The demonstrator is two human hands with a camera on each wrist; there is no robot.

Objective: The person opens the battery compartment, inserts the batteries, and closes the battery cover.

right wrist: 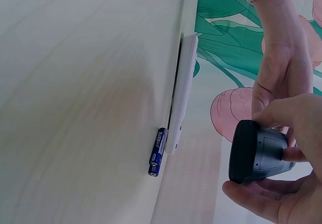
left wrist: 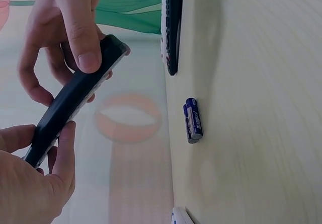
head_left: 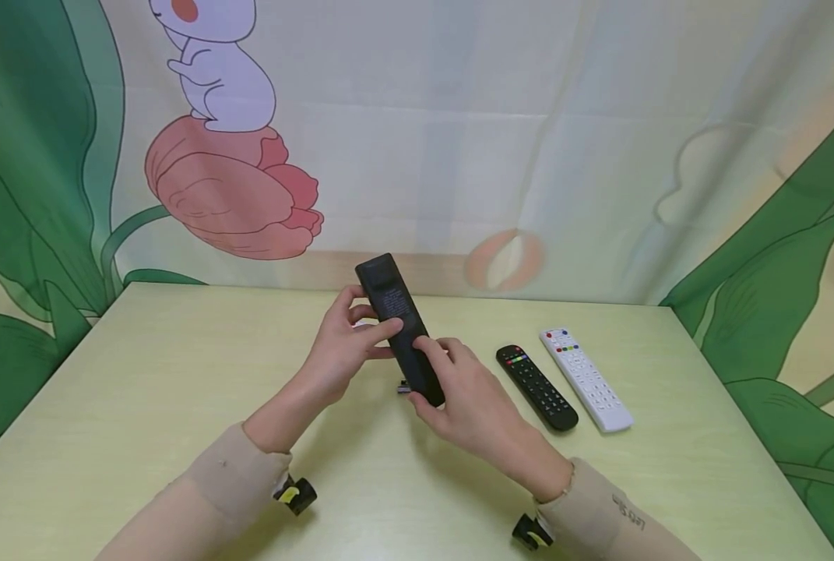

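Above the table, both hands grip a black remote control (head_left: 411,351), tilted with its labelled back towards the head camera. My left hand (head_left: 339,347) holds its middle from the left, thumb across the back and fingers behind. My right hand (head_left: 469,393) grips the lower end from the right, fingertips on the back and edge. In the left wrist view the remote (left wrist: 68,98) is seen edge-on, buttons on the far side. Behind it on the table lie two blue batteries (left wrist: 192,121), side by side; the remote mostly hides them from the head view.
To the right lie another black remote (head_left: 537,388) and a white remote (head_left: 586,380), buttons up. A further white remote (right wrist: 183,95) lies left of the batteries, largely hidden behind my left hand in the head view. A printed curtain (head_left: 402,156) hangs along the table's far edge.
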